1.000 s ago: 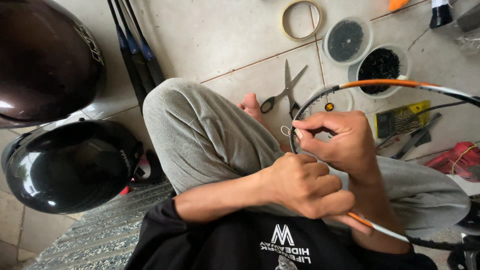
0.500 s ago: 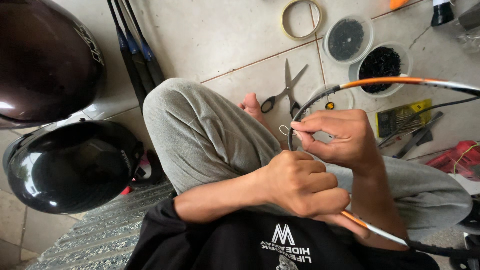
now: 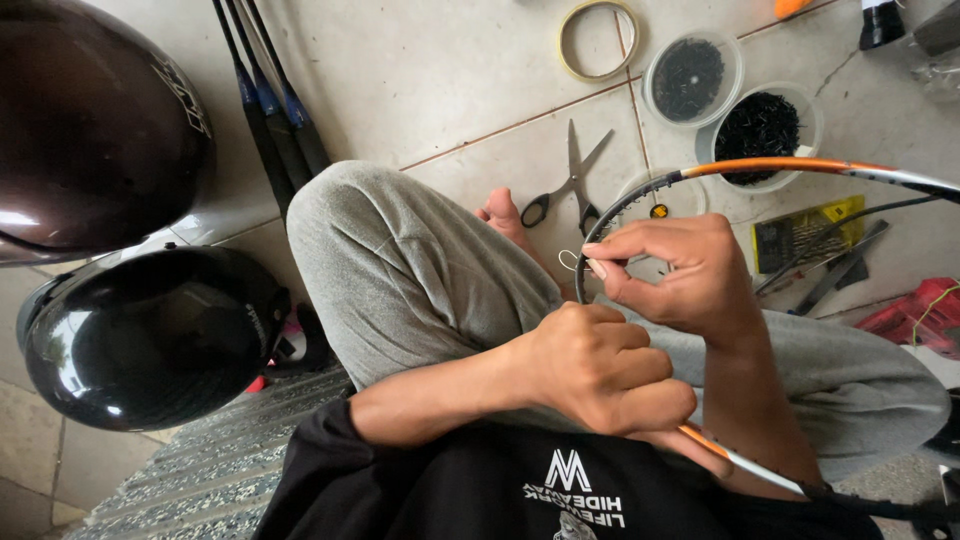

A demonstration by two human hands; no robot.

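Nearby, two clear tubs (image 3: pixel 693 78) (image 3: pixel 763 126) hold black bits (grommets?); right hand (image 3: pixel 680 275) pinches racket frame (image 3: pixel 640 195).

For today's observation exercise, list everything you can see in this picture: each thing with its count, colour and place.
racket frame: one, orange, black and white, across the lap
string loop: one, pale, at the frame's edge
scissors: one, black-handled, floor by the foot
tape roll: one, yellowish, floor at top
tubs: two, clear with black bits, top right
helmets: two, dark glossy, left
racket shafts: three, dark, leaning at top
right hand: pinches the string at the frame
left hand: closed grip low on the frame
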